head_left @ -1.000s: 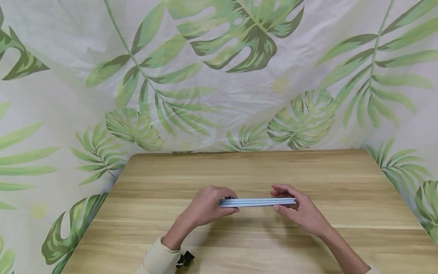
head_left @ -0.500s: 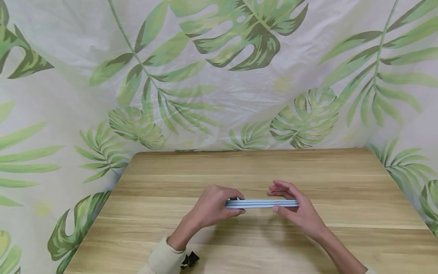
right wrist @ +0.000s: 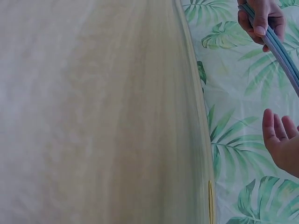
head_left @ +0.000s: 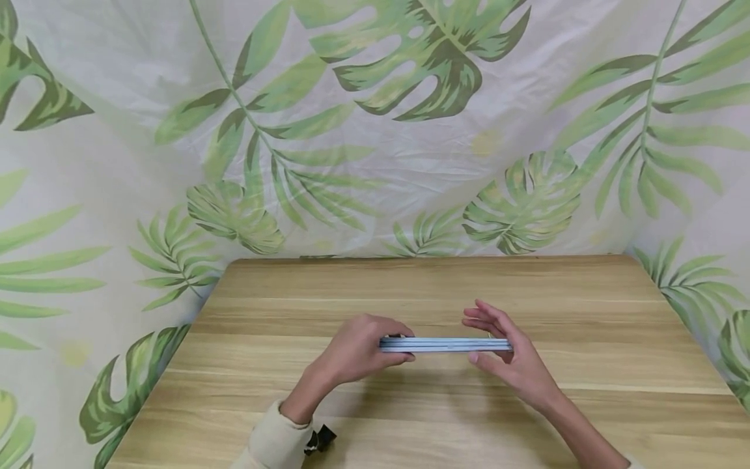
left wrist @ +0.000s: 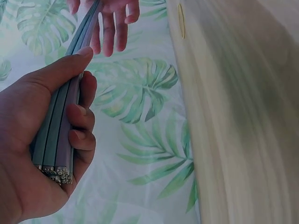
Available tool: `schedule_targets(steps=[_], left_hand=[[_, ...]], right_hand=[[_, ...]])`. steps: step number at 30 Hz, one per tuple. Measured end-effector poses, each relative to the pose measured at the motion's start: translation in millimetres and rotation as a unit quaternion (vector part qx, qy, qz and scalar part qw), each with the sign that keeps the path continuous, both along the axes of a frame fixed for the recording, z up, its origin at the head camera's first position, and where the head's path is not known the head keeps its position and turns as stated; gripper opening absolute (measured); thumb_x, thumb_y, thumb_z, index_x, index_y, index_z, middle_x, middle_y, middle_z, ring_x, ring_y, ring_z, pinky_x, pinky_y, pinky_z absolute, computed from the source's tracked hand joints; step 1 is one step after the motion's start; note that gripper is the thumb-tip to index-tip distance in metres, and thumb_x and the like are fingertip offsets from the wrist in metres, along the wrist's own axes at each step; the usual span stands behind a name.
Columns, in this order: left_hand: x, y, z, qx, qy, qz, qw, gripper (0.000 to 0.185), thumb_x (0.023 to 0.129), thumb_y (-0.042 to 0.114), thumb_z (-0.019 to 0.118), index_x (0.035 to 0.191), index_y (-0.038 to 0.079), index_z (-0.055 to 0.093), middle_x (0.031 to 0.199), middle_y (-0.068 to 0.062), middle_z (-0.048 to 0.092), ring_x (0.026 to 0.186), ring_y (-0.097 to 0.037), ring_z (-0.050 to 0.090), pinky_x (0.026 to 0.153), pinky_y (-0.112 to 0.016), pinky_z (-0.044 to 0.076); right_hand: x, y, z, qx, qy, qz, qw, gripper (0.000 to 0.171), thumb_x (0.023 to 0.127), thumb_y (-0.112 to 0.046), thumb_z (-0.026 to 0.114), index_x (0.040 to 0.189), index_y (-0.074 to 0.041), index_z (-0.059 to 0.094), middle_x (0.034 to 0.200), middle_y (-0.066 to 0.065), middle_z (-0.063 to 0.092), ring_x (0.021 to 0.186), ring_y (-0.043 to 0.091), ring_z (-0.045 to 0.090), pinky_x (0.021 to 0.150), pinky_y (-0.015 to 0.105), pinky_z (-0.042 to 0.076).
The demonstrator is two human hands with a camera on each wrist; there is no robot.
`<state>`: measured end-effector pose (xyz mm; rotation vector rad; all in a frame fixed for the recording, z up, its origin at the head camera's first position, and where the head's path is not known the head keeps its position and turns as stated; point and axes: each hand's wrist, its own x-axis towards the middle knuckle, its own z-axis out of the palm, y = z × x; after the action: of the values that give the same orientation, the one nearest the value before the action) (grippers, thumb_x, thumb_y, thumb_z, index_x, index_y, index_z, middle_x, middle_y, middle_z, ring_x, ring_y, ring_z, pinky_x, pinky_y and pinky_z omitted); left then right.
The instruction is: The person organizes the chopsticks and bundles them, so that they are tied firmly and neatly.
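Note:
A bundle of bluish-grey chopsticks (head_left: 442, 345) is held level above the wooden table, nearly sideways in the head view. My left hand (head_left: 357, 348) grips its left end, thumb on one side and fingers curled round the other. Silvery metal caps (left wrist: 60, 173) show at that end in the left wrist view. At the far end, my right hand (head_left: 521, 371) has its palm against the bundle, with fingers extended and spread apart. The right wrist view catches those straight fingers (right wrist: 275, 127) and, above them, the left hand round the chopsticks.
The wooden table (head_left: 351, 286) runs back to a leaf-print cloth (head_left: 410, 163) hung behind and at the sides. A thin yellow loop (left wrist: 181, 21) lies near the table edge in the left wrist view. Beside the left sleeve (head_left: 278, 433) is a small black object (head_left: 321, 440).
My right hand's fingers have straightened and lifted somewhat away from the chopsticks. The left hand keeps its grip, and the bundle has shifted only slightly.

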<state>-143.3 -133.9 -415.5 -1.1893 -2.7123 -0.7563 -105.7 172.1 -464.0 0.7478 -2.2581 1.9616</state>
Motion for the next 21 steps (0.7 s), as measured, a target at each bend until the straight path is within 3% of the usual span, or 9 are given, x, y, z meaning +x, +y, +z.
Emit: schedule_targets(steps=[6,9,16,21], left_hand=[[-3.1,-8.3,3.6,0.023,0.001,0.018,0.9996,0.022,0.089,0.030,0.090,0.107,0.021,0.082,0.093,0.012,0.080,0.073,0.006,0.060,0.070,-0.018,0.051],[-3.3,-8.6,3.9,0.030,-0.002,0.018,0.9994,0.021,0.088,0.029,0.091,0.106,0.021,0.082,0.092,0.013,0.079,0.072,0.007,0.060,0.070,-0.018,0.050],[-2.5,-5.7,1.9,0.018,0.007,0.003,0.9998,0.019,0.091,0.031,0.088,0.105,0.021,0.081,0.093,0.012,0.079,0.074,0.006,0.060,0.071,-0.018,0.052],[-5.0,-8.5,1.6,0.021,0.009,0.010,0.9997,0.021,0.090,0.030,0.089,0.107,0.021,0.082,0.096,0.012,0.080,0.076,0.006,0.063,0.073,-0.020,0.054]], right_hand=[[0.8,0.5,-0.5,0.009,0.034,0.009,0.999,0.098,0.096,0.010,0.068,0.174,-0.016,0.013,0.176,0.007,0.031,0.157,0.001,0.037,0.110,0.013,0.044],[1.9,0.6,0.1,0.010,0.042,0.018,0.999,0.101,0.096,0.012,0.066,0.174,-0.017,0.009,0.179,0.005,0.025,0.160,0.000,0.030,0.112,0.012,0.041],[5.6,1.5,1.8,0.034,0.034,0.023,0.999,0.109,0.099,0.007,0.067,0.173,-0.021,-0.007,0.182,0.016,0.005,0.162,-0.006,0.017,0.115,0.009,0.035],[8.7,6.7,7.3,0.079,0.041,0.001,0.996,0.116,0.097,0.000,0.074,0.173,-0.024,-0.010,0.183,0.009,0.001,0.162,-0.007,0.010,0.115,0.006,0.030]])
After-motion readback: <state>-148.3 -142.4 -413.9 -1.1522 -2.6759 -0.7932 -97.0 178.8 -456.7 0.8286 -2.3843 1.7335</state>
